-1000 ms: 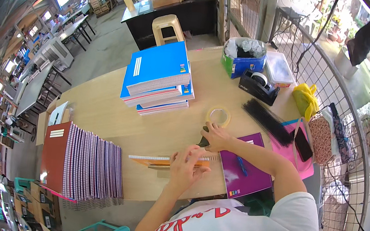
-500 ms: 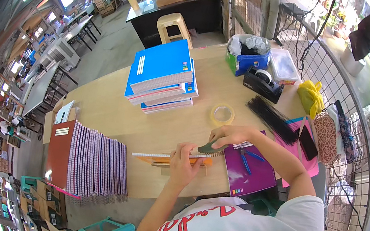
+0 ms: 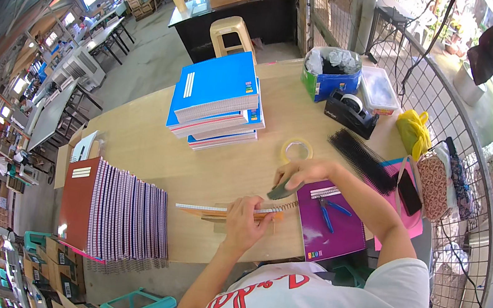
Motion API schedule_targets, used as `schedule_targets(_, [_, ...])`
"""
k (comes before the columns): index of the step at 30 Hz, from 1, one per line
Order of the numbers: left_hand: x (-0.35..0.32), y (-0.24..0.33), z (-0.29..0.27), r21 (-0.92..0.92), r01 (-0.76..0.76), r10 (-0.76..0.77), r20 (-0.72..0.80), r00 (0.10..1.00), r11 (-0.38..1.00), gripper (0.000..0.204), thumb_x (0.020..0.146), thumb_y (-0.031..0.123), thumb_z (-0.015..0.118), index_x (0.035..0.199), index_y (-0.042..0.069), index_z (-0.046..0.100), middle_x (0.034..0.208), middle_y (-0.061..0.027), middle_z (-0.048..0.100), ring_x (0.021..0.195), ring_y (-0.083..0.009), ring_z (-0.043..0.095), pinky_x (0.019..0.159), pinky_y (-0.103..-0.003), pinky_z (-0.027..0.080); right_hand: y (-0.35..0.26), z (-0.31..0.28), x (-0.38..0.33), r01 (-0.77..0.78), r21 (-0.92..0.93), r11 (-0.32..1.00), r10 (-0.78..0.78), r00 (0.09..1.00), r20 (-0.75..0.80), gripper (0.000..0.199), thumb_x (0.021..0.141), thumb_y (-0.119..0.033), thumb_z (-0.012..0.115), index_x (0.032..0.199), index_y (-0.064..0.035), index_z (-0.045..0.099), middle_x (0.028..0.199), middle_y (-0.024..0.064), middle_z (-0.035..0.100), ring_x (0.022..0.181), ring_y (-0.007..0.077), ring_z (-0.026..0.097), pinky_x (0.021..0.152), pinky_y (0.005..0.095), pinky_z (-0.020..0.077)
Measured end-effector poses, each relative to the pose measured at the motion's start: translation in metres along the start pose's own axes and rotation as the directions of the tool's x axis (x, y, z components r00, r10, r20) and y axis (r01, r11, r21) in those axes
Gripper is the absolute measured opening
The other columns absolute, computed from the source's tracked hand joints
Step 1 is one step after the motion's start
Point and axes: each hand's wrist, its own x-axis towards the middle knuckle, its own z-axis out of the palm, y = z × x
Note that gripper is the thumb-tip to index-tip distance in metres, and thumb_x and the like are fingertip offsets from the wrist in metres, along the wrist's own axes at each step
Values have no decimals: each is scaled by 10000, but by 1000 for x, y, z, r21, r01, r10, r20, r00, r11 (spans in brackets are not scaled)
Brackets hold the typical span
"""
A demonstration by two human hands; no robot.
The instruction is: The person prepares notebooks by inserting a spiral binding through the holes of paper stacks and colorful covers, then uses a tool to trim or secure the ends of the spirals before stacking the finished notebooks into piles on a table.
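Observation:
A thin notebook (image 3: 213, 211) with a wire spiral along its edge lies flat near the table's front edge. My left hand (image 3: 246, 220) presses down on its right part, fingers spread over the cover. My right hand (image 3: 305, 173) grips a small dark grey tool (image 3: 281, 191) and holds its tip at the right end of the wire spiral (image 3: 282, 208). Just right of the hands lies a purple book (image 3: 336, 236) with blue-handled pliers (image 3: 333, 208) on it.
A yellow tape roll (image 3: 296, 149) lies behind my right hand. A stack of blue books (image 3: 216, 102) stands mid-table, a row of spiral notebooks (image 3: 118, 212) at the left. Black binding combs (image 3: 362, 161), a tape dispenser (image 3: 350, 113), a blue box (image 3: 329, 80), a phone (image 3: 408, 193) and bags fill the right side.
My right hand has shifted a little with the dark tool toward the spiral's right end. My left hand stays pressed on the notebook.

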Motion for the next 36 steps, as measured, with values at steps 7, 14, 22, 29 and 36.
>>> schedule_targets(7, [-3, -1, 3, -81, 41, -42, -11, 999, 996, 744, 719, 220, 890, 1300, 45, 461, 913, -71, 600, 783, -223, 580, 726, -388, 423, -6, 9, -8, 156, 401, 903, -169, 986, -2, 590, 839, -466, 631, 1074, 68, 717, 1174, 188, 636, 1093, 282, 575, 972, 362, 416])
schedule_targets(14, [1, -2, -1, -117, -51, 37, -116, 993, 992, 852, 684, 167, 914, 1359, 19, 414, 1215, -196, 541, 1017, -338, 549, 784, -401, 473, -20, 24, -6, 296, 273, 915, -278, 955, -103, 522, 817, -433, 662, 1072, 14, 748, 977, 176, 698, 893, 255, 639, 813, 359, 484])
schedule_targets(22, [-1, 1, -1, -165, -13, -1, -82, 997, 986, 877, 676, 153, 916, 1374, 27, 401, 1291, -223, 498, 1124, -383, 518, 872, -435, 470, 0, 18, -7, 33, -111, 993, -38, 999, -37, 526, 822, -395, 703, 1169, -1, 718, 1239, 186, 626, 1118, 281, 583, 947, 367, 443])
schedule_targets(29, [-1, 1, 3, -106, -46, 37, -88, 995, 993, 898, 672, 175, 921, 1382, 34, 389, 1323, -229, 477, 1170, -400, 504, 937, -464, 461, -4, 14, 3, -109, -345, 932, 95, 994, -56, 532, 821, -441, 696, 1147, -22, 734, 1135, 182, 661, 1044, 293, 593, 913, 361, 453])
schedule_targets(36, [2, 0, 4, -112, -40, 30, -89, 996, 993, 937, 659, 201, 927, 1399, 55, 372, 1348, -213, 460, 1216, -399, 479, 999, -483, 433, -22, 8, 7, -287, -586, 758, 345, 938, -13, 593, 813, -449, 674, 1159, 32, 681, 1165, 73, 665, 992, 178, 611, 864, 337, 468])
